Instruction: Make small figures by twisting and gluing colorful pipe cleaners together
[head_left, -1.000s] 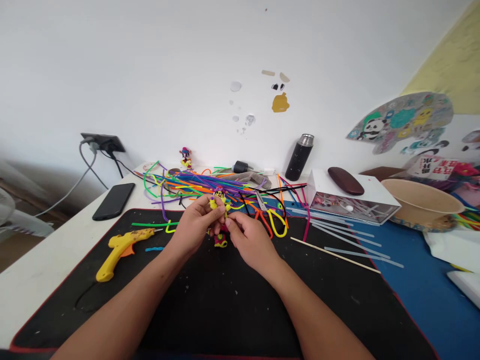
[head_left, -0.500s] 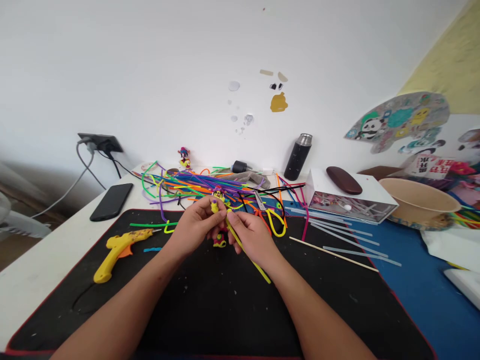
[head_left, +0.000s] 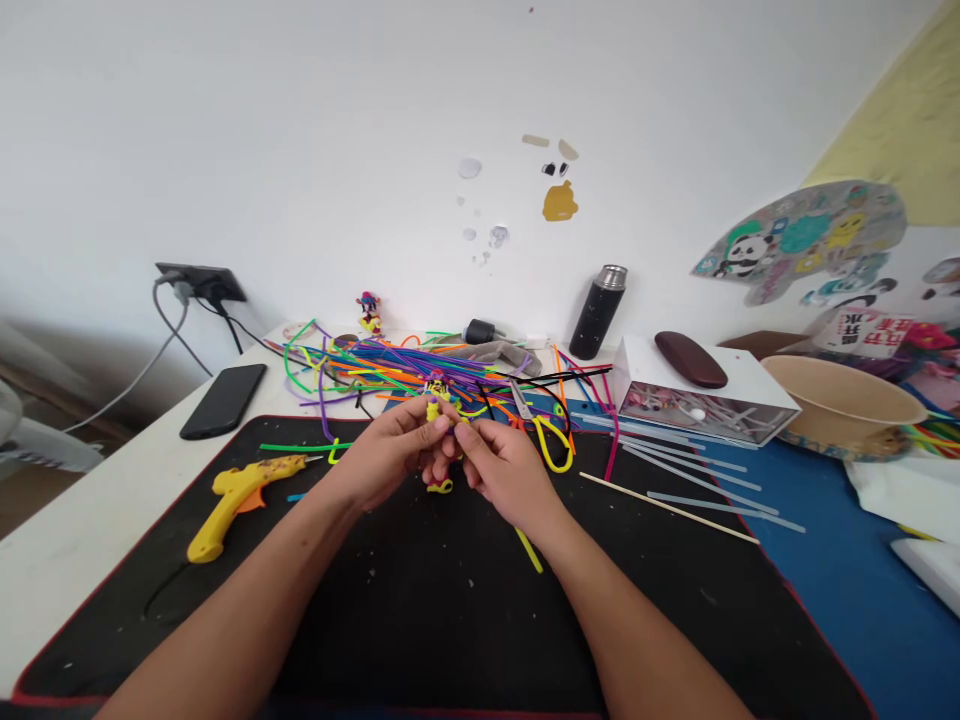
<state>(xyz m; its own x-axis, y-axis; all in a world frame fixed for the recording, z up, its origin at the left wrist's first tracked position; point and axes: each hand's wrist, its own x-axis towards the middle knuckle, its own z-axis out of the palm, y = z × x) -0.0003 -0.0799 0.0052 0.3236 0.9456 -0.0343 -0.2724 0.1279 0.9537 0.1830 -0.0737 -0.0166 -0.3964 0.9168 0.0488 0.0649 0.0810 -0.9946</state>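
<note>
Over the middle of the black mat, my left hand and my right hand meet fingertip to fingertip. Both are closed on a yellow pipe cleaner; its loose end sticks out below my right hand. A small yellow twisted bit shows at the top of my left fingers. How the strand runs between the fingertips is hidden. Right behind the hands stands a small pipe cleaner figure in yellow and magenta, mostly covered by my fingers.
Many coloured pipe cleaners lie heaped behind. Yellow-handled scissors are right of my hands, a yellow glue gun left. Clear glue sticks, a wooden stick, a white box, a black flask and a phone surround them.
My right fingers have turned and closed in nearer to my left fingertips, covering more of the yellow strand. The view has shifted slightly.
</note>
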